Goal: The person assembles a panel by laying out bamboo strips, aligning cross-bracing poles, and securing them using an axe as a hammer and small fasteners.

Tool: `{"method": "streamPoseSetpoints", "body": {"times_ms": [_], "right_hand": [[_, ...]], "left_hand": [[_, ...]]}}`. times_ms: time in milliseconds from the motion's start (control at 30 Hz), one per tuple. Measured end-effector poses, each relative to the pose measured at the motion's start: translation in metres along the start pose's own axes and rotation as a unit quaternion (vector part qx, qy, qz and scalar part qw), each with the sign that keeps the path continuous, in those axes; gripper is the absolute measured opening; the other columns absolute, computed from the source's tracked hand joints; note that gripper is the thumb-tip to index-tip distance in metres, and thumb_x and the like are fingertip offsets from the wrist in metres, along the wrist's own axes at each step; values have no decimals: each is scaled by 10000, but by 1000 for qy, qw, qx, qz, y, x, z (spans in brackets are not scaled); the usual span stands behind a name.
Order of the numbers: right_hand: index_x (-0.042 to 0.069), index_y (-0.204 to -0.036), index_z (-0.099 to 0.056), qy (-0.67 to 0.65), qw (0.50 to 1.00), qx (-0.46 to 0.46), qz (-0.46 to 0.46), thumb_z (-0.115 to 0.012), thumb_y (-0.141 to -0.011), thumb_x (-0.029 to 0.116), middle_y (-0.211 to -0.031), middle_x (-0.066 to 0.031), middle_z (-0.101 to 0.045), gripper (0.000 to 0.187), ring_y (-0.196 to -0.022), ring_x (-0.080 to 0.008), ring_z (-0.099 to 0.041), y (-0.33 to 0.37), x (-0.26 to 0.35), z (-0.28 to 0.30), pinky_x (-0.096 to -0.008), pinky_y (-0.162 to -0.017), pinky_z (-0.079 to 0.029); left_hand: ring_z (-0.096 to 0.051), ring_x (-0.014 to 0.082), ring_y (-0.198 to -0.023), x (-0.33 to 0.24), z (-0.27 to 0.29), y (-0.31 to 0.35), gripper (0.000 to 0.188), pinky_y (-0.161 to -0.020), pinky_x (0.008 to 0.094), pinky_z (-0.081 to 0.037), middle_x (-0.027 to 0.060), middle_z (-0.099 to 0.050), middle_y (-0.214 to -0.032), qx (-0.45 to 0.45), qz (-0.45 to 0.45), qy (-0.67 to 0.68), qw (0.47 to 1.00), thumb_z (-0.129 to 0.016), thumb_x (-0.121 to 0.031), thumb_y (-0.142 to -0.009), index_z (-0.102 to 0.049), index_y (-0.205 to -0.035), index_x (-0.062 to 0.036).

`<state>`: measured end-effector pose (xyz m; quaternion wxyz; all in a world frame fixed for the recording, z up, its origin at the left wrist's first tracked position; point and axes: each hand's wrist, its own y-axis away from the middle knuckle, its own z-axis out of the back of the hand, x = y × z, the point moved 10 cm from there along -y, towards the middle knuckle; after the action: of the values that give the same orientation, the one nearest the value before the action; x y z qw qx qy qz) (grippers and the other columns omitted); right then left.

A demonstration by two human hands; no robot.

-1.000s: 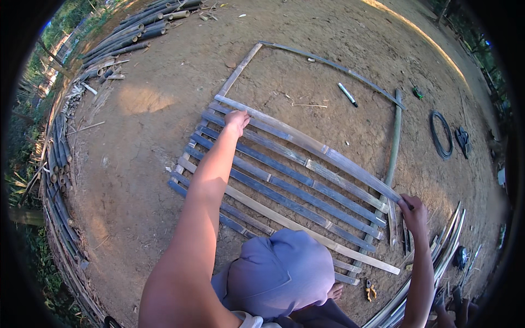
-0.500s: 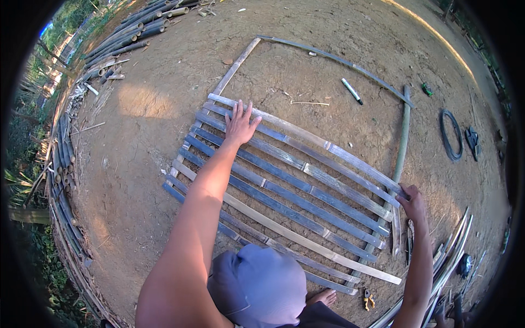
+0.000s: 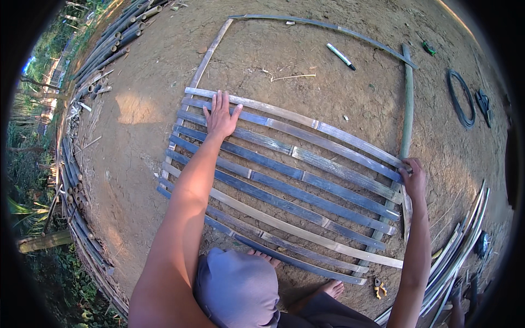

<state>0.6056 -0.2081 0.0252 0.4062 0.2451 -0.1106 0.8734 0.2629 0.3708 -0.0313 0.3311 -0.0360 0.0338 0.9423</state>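
Several split bamboo slats (image 3: 284,174) lie in a row across two bamboo poles, making a rack on the ground. My left hand (image 3: 221,117) rests flat near the left end of the two farthest slats, its thumb stretched out to the side. At the right end my right hand (image 3: 414,172) has its fingers closed around the tip of the farthest slat (image 3: 355,143), above the right pole (image 3: 408,104). The fingers partly hide that tip. Beyond the row, a single thin slat (image 3: 333,27) joins the far ends of the right pole and the left pole (image 3: 210,52).
A marker (image 3: 341,57) lies inside the frame. To the right are a wire coil (image 3: 461,104), a dark tool (image 3: 484,108) and a green object (image 3: 428,48). Pliers (image 3: 380,288) sit near my foot (image 3: 332,287). Bamboo piles (image 3: 112,52) line the left; long strips (image 3: 454,251) lie lower right.
The whole view has shifted, so the rack's far end sits higher in the picture. The left hand's fingers are closer together. My right hand still grips the slat's end.
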Motion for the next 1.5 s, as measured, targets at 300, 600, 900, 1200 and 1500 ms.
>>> {"method": "streamPoseSetpoints", "body": {"times_ms": [300,600,900,1200,1500], "right_hand": [[82,-1199,-724,-20,998,-51,-24,-794,-848,120,-1157,-136,-695,360,-988,-321,-703,5,-25,5,-404,-839,-576],[74,-1202,-754,-78,975,-76,-192,-795,-856,140,-1001,-150,-774,354,-911,-232,-750,18,-72,3,-352,-821,-579],[37,-1187,-756,-159,957,-96,-221,-770,-894,136,-996,-137,-780,309,-868,-190,-737,18,-84,-7,-328,-763,-574],[32,-1145,-771,-230,931,-132,-250,-754,-910,108,-895,-75,-753,247,-788,-132,-693,21,-94,-14,-293,-698,-546],[39,-1116,-786,-218,930,-138,-261,-749,-914,99,-825,-29,-722,213,-713,-95,-639,24,-92,-14,-264,-654,-518]], "left_hand": [[-116,242,-1600,6,-9,-6,827,-1239,646,-107,67,-150,-1733,-12,3,-78,997,-341,-669,-1033,-228,-1643,-122],[-81,235,-1603,12,-16,-8,820,-1245,634,-84,52,-116,-1739,-18,0,-58,998,-306,-681,-1039,-169,-1661,-163],[-78,240,-1604,12,-14,-7,816,-1246,630,-95,53,-111,-1739,-14,4,-59,998,-307,-678,-1039,-163,-1661,-170],[-109,247,-1599,8,-6,-3,800,-1242,641,-110,70,-152,-1729,-35,9,-30,999,-365,-660,-1035,-219,-1639,-155],[-100,260,-1600,6,-4,-1,779,-1242,644,-109,70,-140,-1732,-21,7,-44,999,-362,-652,-1039,-246,-1632,-161]]}}
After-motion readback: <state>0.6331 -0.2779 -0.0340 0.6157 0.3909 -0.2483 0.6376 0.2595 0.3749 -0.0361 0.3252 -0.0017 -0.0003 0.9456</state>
